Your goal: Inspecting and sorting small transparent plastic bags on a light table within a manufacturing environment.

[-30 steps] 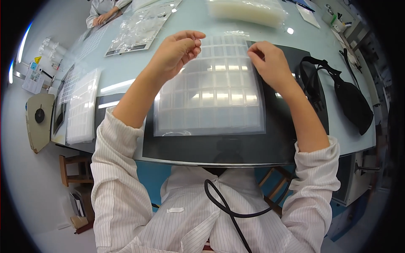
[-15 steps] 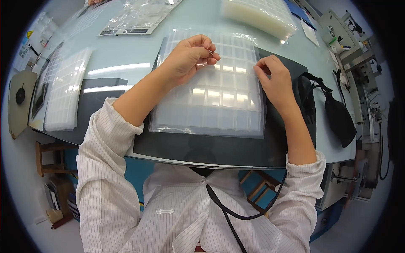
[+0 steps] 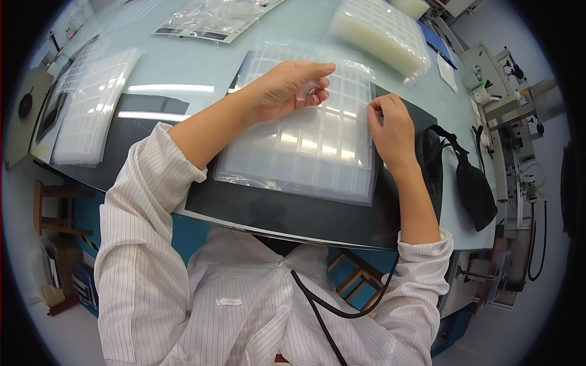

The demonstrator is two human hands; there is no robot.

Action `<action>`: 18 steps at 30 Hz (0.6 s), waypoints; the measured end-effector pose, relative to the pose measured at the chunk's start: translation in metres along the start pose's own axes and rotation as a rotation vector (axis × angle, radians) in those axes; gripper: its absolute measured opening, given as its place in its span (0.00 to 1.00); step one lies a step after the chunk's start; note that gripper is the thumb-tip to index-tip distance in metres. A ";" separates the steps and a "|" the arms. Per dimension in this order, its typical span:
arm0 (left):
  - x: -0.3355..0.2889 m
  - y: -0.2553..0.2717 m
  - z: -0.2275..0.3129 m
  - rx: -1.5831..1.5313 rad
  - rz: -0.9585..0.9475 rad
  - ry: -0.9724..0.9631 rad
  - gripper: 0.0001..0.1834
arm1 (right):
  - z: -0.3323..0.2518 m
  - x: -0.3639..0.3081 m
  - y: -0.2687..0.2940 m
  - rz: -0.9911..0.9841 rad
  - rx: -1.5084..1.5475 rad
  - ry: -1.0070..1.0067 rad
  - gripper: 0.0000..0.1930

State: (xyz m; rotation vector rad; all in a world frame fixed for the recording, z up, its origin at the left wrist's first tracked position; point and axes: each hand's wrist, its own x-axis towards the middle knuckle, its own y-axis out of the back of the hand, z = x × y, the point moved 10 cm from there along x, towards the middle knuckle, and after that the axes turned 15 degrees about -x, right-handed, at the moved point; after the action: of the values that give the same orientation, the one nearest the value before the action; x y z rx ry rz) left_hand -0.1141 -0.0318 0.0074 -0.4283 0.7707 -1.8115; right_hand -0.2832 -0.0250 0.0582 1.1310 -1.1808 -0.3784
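A stack of clear plastic pocket sheets [image 3: 293, 165], marked off in rectangular cells, lies on a black mat [image 3: 244, 207] in front of me. Above its upper middle is my left hand [image 3: 290, 88], the index finger stretched out and the other fingers curled. Something clear and shiny shows between those curled fingers, too small to name. My right hand [image 3: 394, 125] is at the stack's right edge with thumb and fingertips drawn together. Whether they grip the sheet's edge or some small thing is hidden.
At the left lies another pile of clear pocket sheets [image 3: 97, 110]. A thicker stack [image 3: 384, 39] stands at the far right, near a blue folder [image 3: 436, 46]. A clear bag [image 3: 217, 18] lies at the back. A black pouch with straps [image 3: 476, 189] rests by the right edge.
My left hand has turned, and its index finger now points out to the right. The right hand stays at the sheet's edge. The whole view has tilted slightly.
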 end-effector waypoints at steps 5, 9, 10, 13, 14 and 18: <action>-0.006 -0.015 0.005 0.210 -0.053 -0.071 0.16 | -0.022 0.007 0.014 -0.142 0.480 -0.138 0.05; -0.012 -0.033 -0.009 0.182 -0.179 0.045 0.17 | -0.057 0.017 0.025 -0.019 0.504 -0.019 0.05; -0.012 -0.032 -0.008 0.177 -0.182 0.041 0.17 | -0.054 0.018 0.023 -0.022 0.497 -0.051 0.05; -0.010 -0.003 0.000 0.277 0.065 -0.011 0.12 | -0.028 0.016 0.009 0.006 0.437 -0.112 0.06; -0.010 0.006 0.005 0.249 0.122 -0.029 0.11 | -0.026 0.016 0.007 0.030 0.247 -0.045 0.06; -0.008 0.028 0.021 0.189 0.192 -0.088 0.11 | -0.037 0.009 0.001 0.012 -0.028 0.057 0.06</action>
State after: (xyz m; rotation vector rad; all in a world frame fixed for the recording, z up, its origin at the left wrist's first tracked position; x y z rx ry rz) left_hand -0.0789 -0.0372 0.0036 -0.2970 0.5542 -1.6567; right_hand -0.2477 -0.0126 0.0659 1.1029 -1.1285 -0.3502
